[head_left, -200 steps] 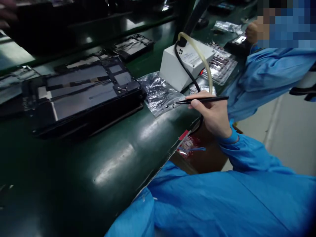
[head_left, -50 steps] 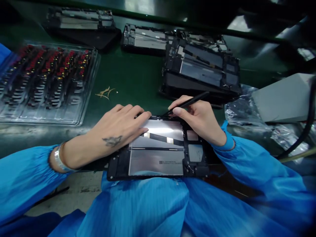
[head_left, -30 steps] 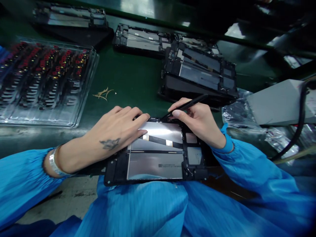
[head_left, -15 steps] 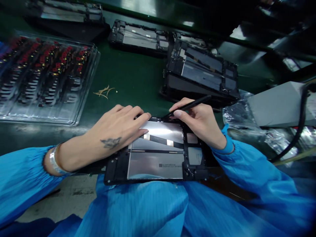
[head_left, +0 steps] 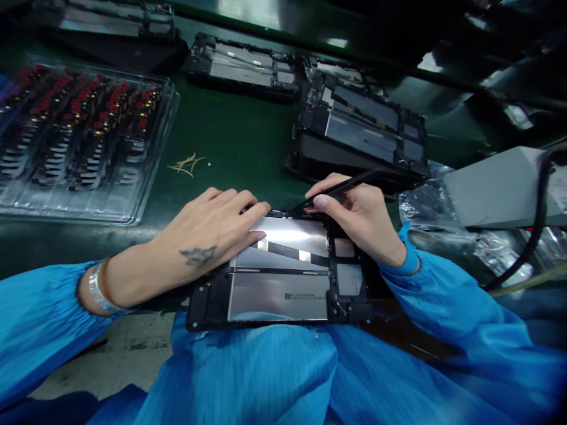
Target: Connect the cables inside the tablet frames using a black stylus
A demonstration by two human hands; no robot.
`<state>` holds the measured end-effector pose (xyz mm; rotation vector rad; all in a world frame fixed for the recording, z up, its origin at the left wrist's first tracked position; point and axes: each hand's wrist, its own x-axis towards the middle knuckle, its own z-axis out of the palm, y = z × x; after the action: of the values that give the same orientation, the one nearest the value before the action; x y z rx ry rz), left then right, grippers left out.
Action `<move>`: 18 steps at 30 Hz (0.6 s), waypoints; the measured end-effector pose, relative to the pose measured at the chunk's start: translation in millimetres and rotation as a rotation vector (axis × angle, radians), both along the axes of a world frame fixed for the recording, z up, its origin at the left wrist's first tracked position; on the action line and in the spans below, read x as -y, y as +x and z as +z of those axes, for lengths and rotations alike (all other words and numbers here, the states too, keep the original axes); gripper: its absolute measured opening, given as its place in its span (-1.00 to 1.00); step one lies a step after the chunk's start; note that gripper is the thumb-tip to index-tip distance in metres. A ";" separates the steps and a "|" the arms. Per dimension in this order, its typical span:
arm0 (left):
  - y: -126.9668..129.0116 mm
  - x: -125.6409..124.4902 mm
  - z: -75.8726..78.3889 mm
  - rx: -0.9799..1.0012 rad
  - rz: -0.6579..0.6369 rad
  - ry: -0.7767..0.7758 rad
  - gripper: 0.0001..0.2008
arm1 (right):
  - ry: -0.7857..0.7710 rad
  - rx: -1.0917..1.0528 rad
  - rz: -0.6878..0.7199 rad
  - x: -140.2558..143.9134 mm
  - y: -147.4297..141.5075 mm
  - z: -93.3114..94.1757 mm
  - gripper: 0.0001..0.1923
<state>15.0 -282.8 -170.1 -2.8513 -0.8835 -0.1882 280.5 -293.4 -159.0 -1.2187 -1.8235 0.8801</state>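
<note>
An opened tablet [head_left: 279,298] lies in front of me at the bench edge, its silver battery and dark flex strip exposed. My left hand [head_left: 221,227] grips its far left edge, with the thumb over the battery and the fingers curled at the rim. In my right hand [head_left: 349,206], pinched between thumb and fingers, is a slim black tool that looks like tweezers [head_left: 348,186]. Its tip touches or nearly touches the tablet's far edge, just right of my left fingertips. What lies under the tip is too small to make out.
A clear plastic tray [head_left: 88,203] with several rows of small parts stands at left. Thin tan strips [head_left: 188,165] lie beside it. More opened tablets [head_left: 363,130] are stacked behind, another tablet [head_left: 243,65] farther back. At right are a grey box [head_left: 496,189] and a black cable [head_left: 538,218].
The tablets at the back centre and back left have shifted slightly to the left. My right hand and its tool have moved only slightly; my left hand stays in place.
</note>
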 end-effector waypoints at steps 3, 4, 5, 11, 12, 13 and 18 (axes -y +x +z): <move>-0.2 -1.0 -1.5 0.022 -0.009 -0.007 -0.67 | 0.021 0.048 0.006 -0.9 -1.2 1.1 -0.83; -0.7 -1.2 -2.7 0.028 -0.012 -0.018 -0.67 | 0.028 0.058 0.004 -1.1 -1.4 0.9 -0.83; -1.7 -1.0 -4.4 0.044 -0.013 -0.031 -0.66 | 0.028 0.049 -0.006 -0.8 -1.2 0.3 -0.83; -14.9 15.2 -16.7 0.435 0.194 -0.226 -0.58 | 0.057 -0.007 -0.231 17.0 13.3 -7.9 -0.83; -16.3 19.8 -17.7 0.503 0.238 -0.302 -0.56 | 0.099 0.051 -0.295 20.8 17.2 -9.6 -0.83; -17.0 24.0 -18.4 0.563 0.270 -0.380 -0.54 | 0.140 0.134 -0.357 23.6 21.1 -11.6 -0.82; -6.5 36.8 -20.3 0.727 0.319 -0.595 -0.49 | 0.266 0.257 -0.424 17.1 37.8 -25.4 -0.73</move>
<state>8.5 -319.6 -190.3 -3.1037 -1.7617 -1.1434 318.3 -310.5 -184.4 -1.5154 -1.7118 0.2453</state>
